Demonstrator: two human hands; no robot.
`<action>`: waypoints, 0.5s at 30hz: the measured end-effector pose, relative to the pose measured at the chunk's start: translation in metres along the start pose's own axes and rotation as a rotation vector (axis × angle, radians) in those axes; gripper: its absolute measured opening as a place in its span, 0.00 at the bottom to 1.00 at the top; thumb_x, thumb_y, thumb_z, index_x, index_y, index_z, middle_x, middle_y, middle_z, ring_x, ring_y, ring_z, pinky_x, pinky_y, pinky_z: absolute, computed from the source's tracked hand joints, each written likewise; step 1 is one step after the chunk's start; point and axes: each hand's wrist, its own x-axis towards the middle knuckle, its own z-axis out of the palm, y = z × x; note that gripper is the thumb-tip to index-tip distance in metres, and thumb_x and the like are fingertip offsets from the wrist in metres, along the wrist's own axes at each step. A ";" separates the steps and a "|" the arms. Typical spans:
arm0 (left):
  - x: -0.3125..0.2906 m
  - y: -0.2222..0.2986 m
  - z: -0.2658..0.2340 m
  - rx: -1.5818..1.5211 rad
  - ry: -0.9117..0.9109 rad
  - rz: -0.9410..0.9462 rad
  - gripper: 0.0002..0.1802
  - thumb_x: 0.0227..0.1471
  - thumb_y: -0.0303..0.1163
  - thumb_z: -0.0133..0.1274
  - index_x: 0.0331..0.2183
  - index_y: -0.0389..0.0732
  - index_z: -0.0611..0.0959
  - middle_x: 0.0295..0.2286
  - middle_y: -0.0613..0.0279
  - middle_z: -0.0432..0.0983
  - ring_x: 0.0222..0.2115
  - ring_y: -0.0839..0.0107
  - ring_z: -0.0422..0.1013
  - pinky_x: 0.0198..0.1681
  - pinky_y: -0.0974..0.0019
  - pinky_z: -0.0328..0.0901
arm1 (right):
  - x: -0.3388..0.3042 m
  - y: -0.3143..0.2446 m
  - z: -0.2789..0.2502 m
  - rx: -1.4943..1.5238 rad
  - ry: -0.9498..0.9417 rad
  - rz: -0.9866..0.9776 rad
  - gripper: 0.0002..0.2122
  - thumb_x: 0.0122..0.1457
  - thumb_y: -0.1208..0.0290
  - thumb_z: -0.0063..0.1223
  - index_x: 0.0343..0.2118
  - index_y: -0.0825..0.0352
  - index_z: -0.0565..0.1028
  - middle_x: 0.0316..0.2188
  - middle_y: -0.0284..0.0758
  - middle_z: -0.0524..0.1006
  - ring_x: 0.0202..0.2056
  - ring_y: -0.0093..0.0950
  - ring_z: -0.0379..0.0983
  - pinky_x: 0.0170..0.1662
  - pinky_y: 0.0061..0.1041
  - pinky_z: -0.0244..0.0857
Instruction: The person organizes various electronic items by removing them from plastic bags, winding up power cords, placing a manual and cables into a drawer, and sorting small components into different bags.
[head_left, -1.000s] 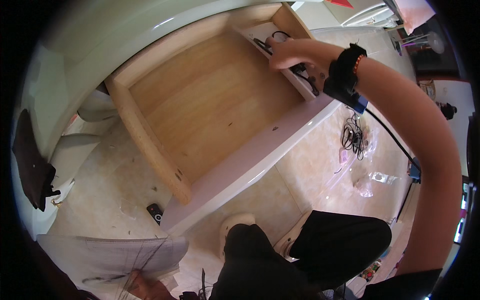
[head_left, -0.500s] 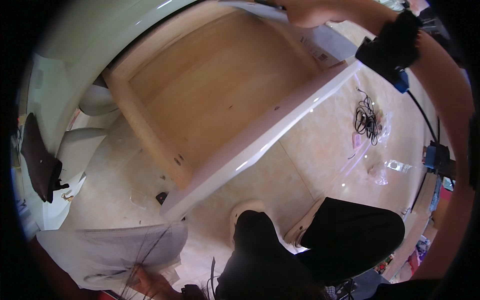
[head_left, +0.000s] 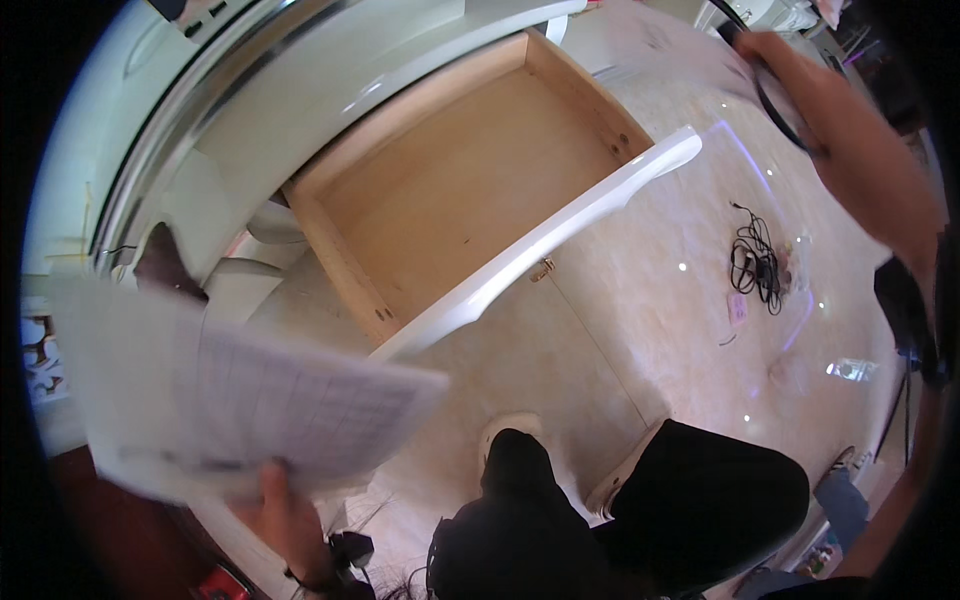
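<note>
A stack of printed paper sheets [head_left: 310,410], blurred by motion, is in my left hand [head_left: 285,525] at the lower left. The thumb lies over the sheets' near edge. At the upper right my right hand [head_left: 785,75] is closed on a pale, flat packet [head_left: 680,45], too smeared to tell its kind. A thin black loop [head_left: 775,100] runs along this hand and wrist. Between my hands a wooden drawer [head_left: 430,170] with a white front stands pulled out, its bare bottom showing. The packet is beyond the drawer's right far corner.
A brass-coloured knob [head_left: 543,269] sticks out from the drawer front. Coiled black cables [head_left: 755,265] lie on the tiled floor at the right, near a clear plastic wrapper [head_left: 852,370]. My black-trousered legs [head_left: 700,510] are below. White furniture [head_left: 400,75] rises behind the drawer.
My right hand has moved from over the drawer out to the right with the pale packet. The paper sheets in my left hand have risen and tilted. The whole view has shifted.
</note>
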 end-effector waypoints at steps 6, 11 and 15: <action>0.022 0.070 0.105 -0.114 -0.658 -0.151 0.30 0.46 0.24 0.54 0.51 0.34 0.62 0.44 0.58 0.67 0.43 0.70 0.66 0.47 0.65 0.62 | -0.084 0.047 0.066 0.132 -0.022 0.279 0.21 0.48 0.90 0.34 0.47 0.67 0.61 0.43 0.48 0.69 0.45 0.46 0.66 0.47 0.36 0.60; 0.077 0.060 0.222 -0.159 -1.123 -0.517 0.24 0.51 0.28 0.51 0.50 0.33 0.65 0.43 0.57 0.69 0.44 0.68 0.68 0.49 0.64 0.63 | -0.167 0.099 0.173 0.309 0.006 0.243 0.21 0.47 0.89 0.33 0.46 0.69 0.60 0.43 0.52 0.67 0.44 0.49 0.64 0.46 0.39 0.58; 0.093 0.043 0.270 -0.017 -1.146 -0.399 0.23 0.53 0.28 0.50 0.49 0.32 0.66 0.44 0.57 0.68 0.45 0.65 0.67 0.51 0.62 0.61 | -0.184 0.087 0.239 0.604 -0.037 0.309 0.23 0.46 0.89 0.38 0.48 0.69 0.60 0.41 0.50 0.67 0.44 0.47 0.64 0.47 0.34 0.56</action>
